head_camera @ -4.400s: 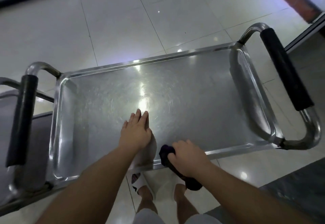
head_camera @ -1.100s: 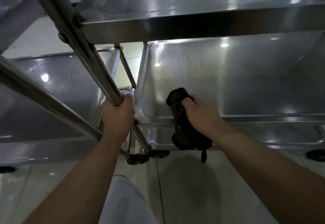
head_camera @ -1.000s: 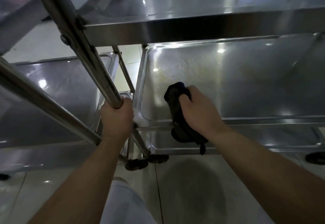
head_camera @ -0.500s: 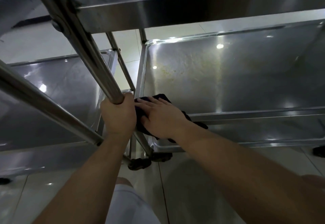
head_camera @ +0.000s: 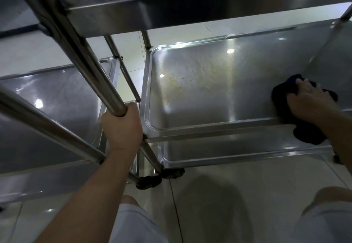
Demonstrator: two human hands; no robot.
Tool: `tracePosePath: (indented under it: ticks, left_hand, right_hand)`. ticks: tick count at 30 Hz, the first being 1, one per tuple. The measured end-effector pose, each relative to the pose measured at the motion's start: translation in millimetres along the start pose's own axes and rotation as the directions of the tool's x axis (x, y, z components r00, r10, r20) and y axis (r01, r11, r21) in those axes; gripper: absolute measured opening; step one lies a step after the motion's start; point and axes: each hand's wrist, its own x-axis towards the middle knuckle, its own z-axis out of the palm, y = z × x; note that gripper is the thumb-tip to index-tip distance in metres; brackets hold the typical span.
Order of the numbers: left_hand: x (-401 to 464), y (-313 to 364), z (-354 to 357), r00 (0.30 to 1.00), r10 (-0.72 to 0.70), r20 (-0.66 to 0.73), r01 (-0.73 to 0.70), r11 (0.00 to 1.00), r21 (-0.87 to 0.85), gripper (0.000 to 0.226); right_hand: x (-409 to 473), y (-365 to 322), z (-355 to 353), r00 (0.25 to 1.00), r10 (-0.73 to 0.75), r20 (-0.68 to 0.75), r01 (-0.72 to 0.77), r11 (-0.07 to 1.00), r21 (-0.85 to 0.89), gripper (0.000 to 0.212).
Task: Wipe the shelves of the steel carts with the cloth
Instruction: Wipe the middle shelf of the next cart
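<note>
The steel cart's middle shelf (head_camera: 200, 105) fills the centre, with yellowish stains (head_camera: 179, 79) near its left back. A dark cloth (head_camera: 282, 95) lies on the right part of this shelf, and its tail hangs over the front rim. My right hand (head_camera: 310, 103) presses down on the cloth with the fingers laid over it. My left hand (head_camera: 122, 126) grips the cart's slanted steel post (head_camera: 85, 52) at the front left corner.
The top shelf's edge (head_camera: 190, 12) overhangs the middle shelf. A bottom shelf (head_camera: 228, 151) sits just below, with caster wheels (head_camera: 148, 181) on the tiled floor. A second steel cart (head_camera: 57, 97) stands close on the left. My knees show at the bottom.
My right hand has slid the cloth from the shelf's front left corner across to its right side. My left hand has kept its grip on the post.
</note>
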Motion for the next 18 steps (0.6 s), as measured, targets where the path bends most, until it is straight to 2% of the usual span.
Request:
tracePosePath:
  ticks: [3,5,7,9,11,13,14,16,18]
  left_hand:
    - [1.3,-2.2,-0.5,1.0,0.031,-0.002,-0.031,1.0,0.007,0.035]
    - [0.0,-2.1,-1.0,0.999,0.054,-0.006,-0.054,0.999,0.001,0.039]
    - [-0.4,-1.3,-0.9,0.998,0.059,-0.005,-0.059,0.998,-0.005,0.04]
    - [0.1,-1.7,-1.1,0.999,0.049,0.0,-0.049,0.999,-0.002,0.037]
    - [0.9,-3.0,-2.3,0.999,0.047,0.01,-0.046,0.999,-0.006,0.031]
    - [0.6,-3.1,-3.4,0.999,0.045,0.013,-0.045,0.999,0.01,0.024]
    - [0.4,-2.6,-4.0,0.999,0.043,0.016,-0.043,0.999,0.009,0.023]
    - [1.1,-2.0,-4.8,0.998,0.044,0.034,-0.044,0.999,-0.01,0.027]
    - [0.8,-1.2,-5.0,0.998,0.037,0.045,-0.037,0.999,-0.012,0.028]
  right_hand:
    - [-7.1,-65.2,24.2,0.992,-0.122,-0.024,0.122,0.992,-0.015,0.082]
    - [-13.1,-126.8,50.9,0.949,-0.304,-0.081,0.298,0.952,-0.073,0.063]
    - [-27.3,-196.3,78.0,0.894,-0.438,-0.092,0.429,0.897,-0.103,0.06]
    - [-49.4,-262.6,101.0,0.846,-0.532,-0.008,0.531,0.845,-0.066,0.066]
    - [-73.4,-314.6,118.8,0.757,-0.647,0.089,0.652,0.758,-0.037,0.066]
    - [-87.9,-339.7,126.5,0.656,-0.743,0.129,0.75,0.662,-0.001,0.063]
    - [-88.4,-341.8,127.8,0.634,-0.761,0.138,0.768,0.64,0.007,0.063]
    - [-79.8,-331.7,123.1,0.654,-0.748,0.113,0.751,0.66,0.02,0.062]
    - [-59.1,-306.6,111.4,0.73,-0.683,0.034,0.683,0.73,0.011,0.061]
